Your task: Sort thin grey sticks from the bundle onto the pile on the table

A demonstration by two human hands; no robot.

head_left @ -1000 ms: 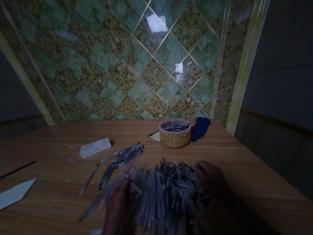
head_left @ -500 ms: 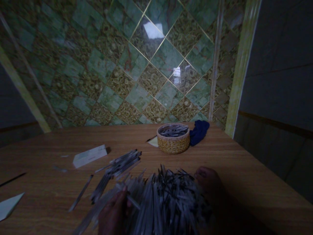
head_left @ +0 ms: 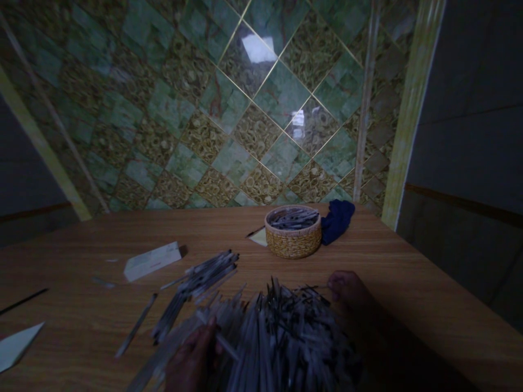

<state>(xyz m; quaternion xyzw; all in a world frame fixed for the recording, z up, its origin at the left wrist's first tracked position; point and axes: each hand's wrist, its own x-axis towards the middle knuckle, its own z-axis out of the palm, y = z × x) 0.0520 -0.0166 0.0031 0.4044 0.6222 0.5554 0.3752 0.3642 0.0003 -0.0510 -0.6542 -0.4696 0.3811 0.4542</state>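
Note:
A big heap of slim pen-like sticks [head_left: 302, 332], many in clear sleeves with dark ends, lies in front of me. My left hand [head_left: 194, 351], at the heap's left side, is closed around a slim pale stick [head_left: 225, 344] that slants down to the right. Beyond the heap's right edge, my right hand [head_left: 345, 286] has its fingers pinched together. A thin dark line runs from its fingertips toward the heap, too dim to name. Left of the heap lie bundled sticks [head_left: 204, 275] and one single sleeved stick [head_left: 137, 325].
A round woven basket [head_left: 293, 242] full of similar sticks stands at the back, with a dark blue cloth [head_left: 337, 220] beside it. A white box [head_left: 152, 261] lies left, with a dark stick [head_left: 24, 301] and pale paper [head_left: 18, 347] at the far left. A tiled wall [head_left: 261, 109] rises behind.
The view has shifted slightly. My right hand appears a little higher, with a thin dark line now showing at its fingertips. My left hand still holds the pale stick.

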